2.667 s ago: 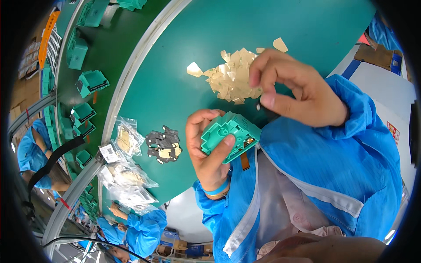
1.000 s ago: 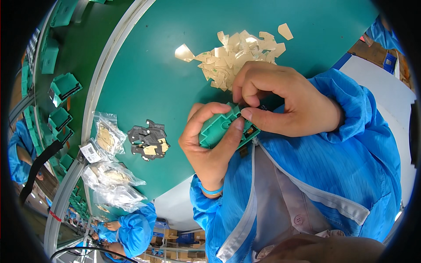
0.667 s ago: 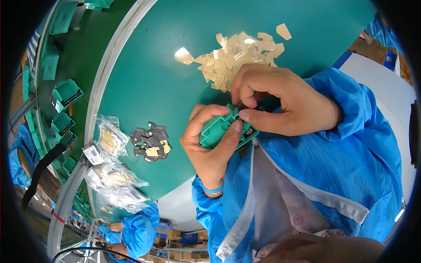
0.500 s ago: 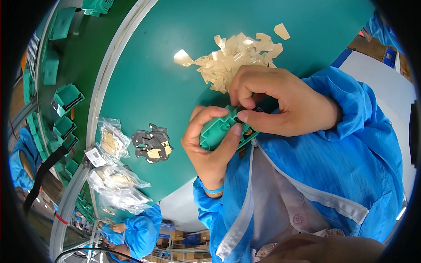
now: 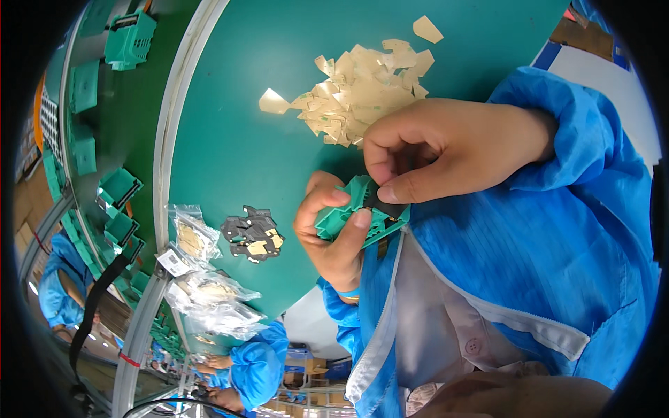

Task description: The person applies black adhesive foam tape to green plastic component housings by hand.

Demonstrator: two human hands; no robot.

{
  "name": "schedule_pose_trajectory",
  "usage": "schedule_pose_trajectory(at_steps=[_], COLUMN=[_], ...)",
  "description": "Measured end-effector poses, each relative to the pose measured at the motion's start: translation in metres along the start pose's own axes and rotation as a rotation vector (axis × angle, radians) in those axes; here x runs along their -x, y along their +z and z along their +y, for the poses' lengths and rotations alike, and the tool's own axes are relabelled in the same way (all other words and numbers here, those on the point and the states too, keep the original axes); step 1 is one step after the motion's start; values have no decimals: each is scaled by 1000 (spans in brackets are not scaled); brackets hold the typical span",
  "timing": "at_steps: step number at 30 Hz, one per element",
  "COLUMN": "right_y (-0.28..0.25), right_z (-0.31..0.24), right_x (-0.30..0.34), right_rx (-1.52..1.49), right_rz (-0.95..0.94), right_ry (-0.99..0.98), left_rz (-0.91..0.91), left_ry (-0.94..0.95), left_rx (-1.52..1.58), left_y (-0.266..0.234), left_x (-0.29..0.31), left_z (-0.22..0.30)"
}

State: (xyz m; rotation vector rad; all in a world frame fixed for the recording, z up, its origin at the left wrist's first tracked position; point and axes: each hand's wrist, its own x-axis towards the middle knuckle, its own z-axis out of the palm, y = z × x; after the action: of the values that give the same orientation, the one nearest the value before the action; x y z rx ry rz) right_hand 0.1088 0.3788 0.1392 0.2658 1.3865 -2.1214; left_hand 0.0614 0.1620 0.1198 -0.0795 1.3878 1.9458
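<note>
My left hand (image 5: 330,244) grips a green plastic housing (image 5: 336,220) close to my jacket, fingers on its far side and thumb on its near side. At the housing's right end, my right hand (image 5: 456,150) pinches a small black part (image 5: 382,205) between thumb and bent forefinger. That part sits against the housing's opening; the fingers hide some of it, so how deep it goes I cannot tell. Beyond my right hand lies a pile of cream, flat, angular sheet pieces (image 5: 362,90). A cluster of black flat parts with a few cream pieces (image 5: 251,234) rests left of my left hand.
Clear plastic bags (image 5: 212,299) of cream pieces lie by the table's left edge. A pale metal rail (image 5: 167,118) divides the green table from a green conveyor carrying several green housings (image 5: 130,40). A co-worker in blue (image 5: 259,362) is at the lower left.
My right hand's thumb and forefinger have drawn together on the black part, which now shows more at the housing. The view has shifted slightly; the conveyor housings have moved along.
</note>
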Motion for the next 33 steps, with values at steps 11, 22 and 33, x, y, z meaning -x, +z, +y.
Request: schedule_pose_trajectory(at_steps=[11, 22, 33], right_y=[5, 9, 7], right_z=[3, 7, 6], right_x=[10, 17, 18], right_rx=[-210, -204, -201], right_rz=[-30, 55, 55], right_ry=[145, 120, 189], left_rz=[-65, -78, -50], left_ry=[47, 64, 40], left_rx=[259, 299, 297], left_y=[6, 10, 10], left_x=[6, 7, 11], left_z=[-18, -22, -25])
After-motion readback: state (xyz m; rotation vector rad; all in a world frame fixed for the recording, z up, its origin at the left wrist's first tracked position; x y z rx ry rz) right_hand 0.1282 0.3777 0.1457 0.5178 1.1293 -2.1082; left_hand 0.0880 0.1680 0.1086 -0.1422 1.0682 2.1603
